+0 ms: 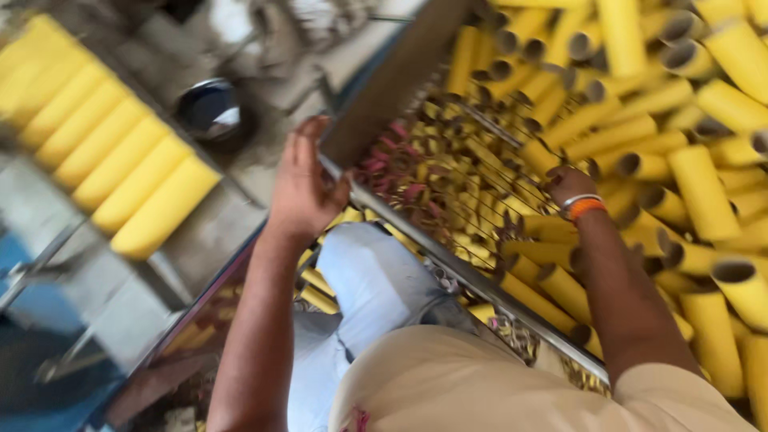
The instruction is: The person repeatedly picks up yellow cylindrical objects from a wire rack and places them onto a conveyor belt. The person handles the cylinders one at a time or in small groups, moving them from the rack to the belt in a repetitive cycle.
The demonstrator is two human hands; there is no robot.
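My left hand (302, 182) grips the corner of a metal frame (416, 248) that edges a wire rack. My right hand (570, 186), with an orange and white band at the wrist, reaches down among yellow cardboard tubes (704, 188) heaped in the bin on the right. Its fingers are partly hidden among the tubes, so what it holds is unclear. Small yellow and pink tubes (448, 180) stand packed under the rack's wires between my two hands.
A row of large yellow tubes (120, 160) lies side by side on a grey surface at the left. A dark round container (210, 110) sits on the dusty floor beyond. My legs in light trousers (368, 280) are below the frame.
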